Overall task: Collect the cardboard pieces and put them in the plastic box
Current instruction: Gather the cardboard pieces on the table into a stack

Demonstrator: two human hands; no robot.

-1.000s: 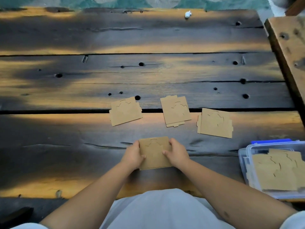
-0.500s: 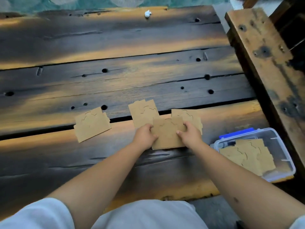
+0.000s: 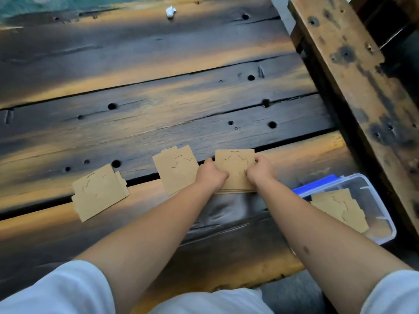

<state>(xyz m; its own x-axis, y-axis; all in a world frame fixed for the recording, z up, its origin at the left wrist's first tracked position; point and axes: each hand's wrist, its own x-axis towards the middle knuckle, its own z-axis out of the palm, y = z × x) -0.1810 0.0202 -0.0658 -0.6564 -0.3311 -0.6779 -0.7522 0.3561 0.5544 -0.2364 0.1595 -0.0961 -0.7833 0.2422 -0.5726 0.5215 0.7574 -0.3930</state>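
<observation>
My left hand point(image 3: 210, 176) and my right hand point(image 3: 260, 169) both grip a stack of brown cardboard pieces point(image 3: 235, 165), which rests flat on the dark wooden table where the rightmost pile lay. Two more cardboard piles lie to the left: a middle pile point(image 3: 175, 168) touching my left hand and a left pile point(image 3: 98, 191) apart from both hands. A clear plastic box point(image 3: 374, 196) with a blue lid edge stands at the right, just right of my right forearm, and holds several cardboard pieces point(image 3: 340, 207).
The table point(image 3: 158, 87) is made of dark planks with gaps and holes. A thick wooden beam point(image 3: 353, 71) runs along the right side, close behind the box. A small white scrap point(image 3: 170, 12) lies at the far edge.
Both hands carried the held cardboard from the near table edge forward and right, setting it onto the rightmost pile. The camera view swung right, bringing the box and beam further in.
</observation>
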